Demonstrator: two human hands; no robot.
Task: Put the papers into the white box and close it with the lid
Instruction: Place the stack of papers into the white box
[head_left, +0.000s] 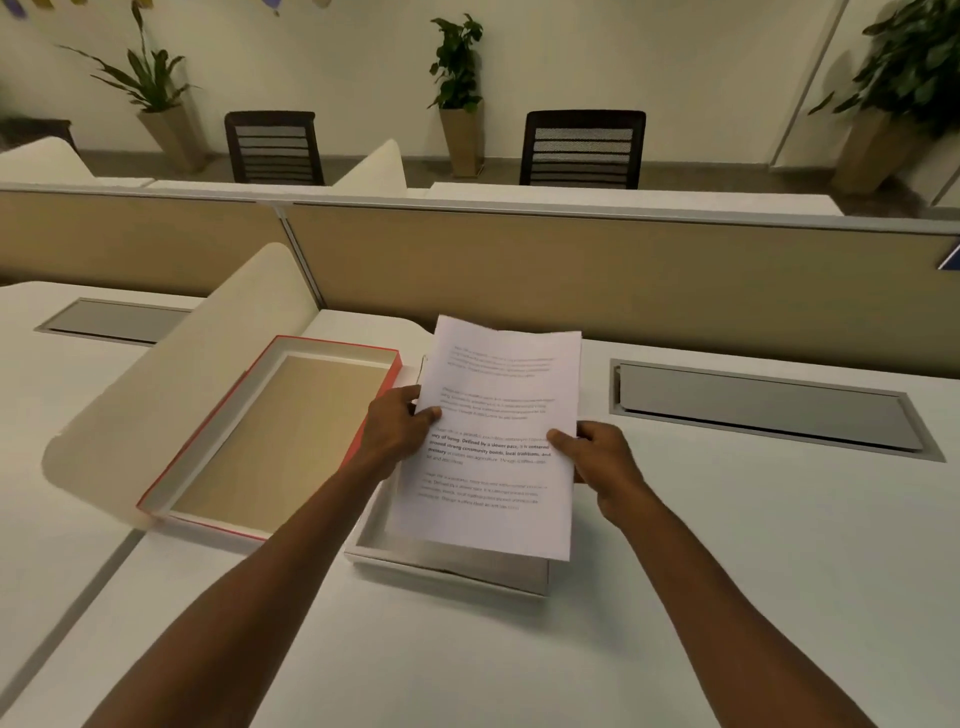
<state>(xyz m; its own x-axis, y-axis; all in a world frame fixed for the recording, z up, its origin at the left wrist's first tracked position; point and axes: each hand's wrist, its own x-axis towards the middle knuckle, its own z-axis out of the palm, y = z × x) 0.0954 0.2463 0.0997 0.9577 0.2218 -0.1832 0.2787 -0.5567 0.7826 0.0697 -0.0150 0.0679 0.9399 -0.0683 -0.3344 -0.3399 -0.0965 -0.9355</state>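
Note:
I hold a stack of printed white papers (493, 441) with both hands, tilted, above the open white box (447, 569). My left hand (397, 434) grips the stack's left edge with the thumb on top. My right hand (605, 460) grips its right edge. The papers hide most of the box; only its near wall and left rim show. The lid (270, 436), red outside with a tan inside, lies upturned on the desk to the left of the box.
A cream curved divider (171, 384) stands left of the lid. A tan partition wall (571, 270) runs behind the desk. A grey cable hatch (763, 408) is set into the desk at right, another (111, 319) at far left.

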